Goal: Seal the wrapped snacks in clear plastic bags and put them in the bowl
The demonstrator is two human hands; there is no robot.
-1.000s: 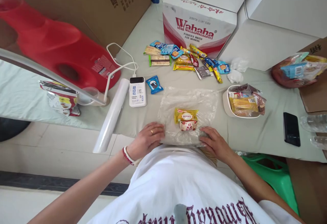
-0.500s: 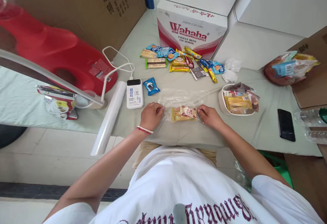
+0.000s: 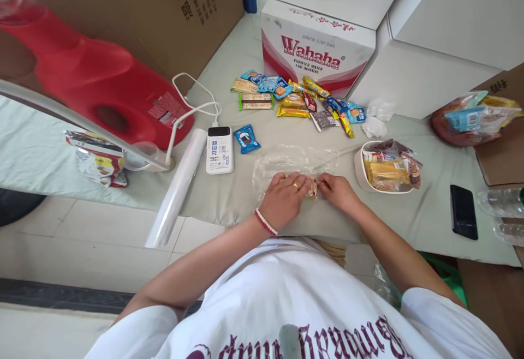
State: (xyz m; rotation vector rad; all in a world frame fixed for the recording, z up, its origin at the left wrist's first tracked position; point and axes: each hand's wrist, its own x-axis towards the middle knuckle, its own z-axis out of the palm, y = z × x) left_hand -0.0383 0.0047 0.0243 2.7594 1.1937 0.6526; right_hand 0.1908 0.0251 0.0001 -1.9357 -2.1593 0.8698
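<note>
A sheet of clear plastic film (image 3: pixel 297 157) lies on the cloth-covered table in front of me. On it, a wrapped snack (image 3: pixel 313 187) with a pale, red-printed wrapper shows only at its right end. My left hand (image 3: pixel 285 198) lies over the rest of this snack with its fingers stretched out, hiding the yellow packet seen beside it earlier. Just right of the snack, my right hand (image 3: pixel 339 191) pinches the film's edge; its fingertips are partly hidden.
A roll of plastic wrap (image 3: pixel 178 187), a power bank (image 3: pixel 220 154) and a blue snack packet (image 3: pixel 246 139) lie leftward. Several snacks (image 3: pixel 292 109) lie before the Wahaha carton (image 3: pixel 315 48). Rightward are a filled white box (image 3: pixel 362 176), a phone (image 3: pixel 464 211) and a red jug (image 3: pixel 110 86) far left.
My left hand has moved right, from the film's left edge onto the snacks, and its fingers have straightened over them. My right hand stays at the film's right side. The view has shifted slightly.
</note>
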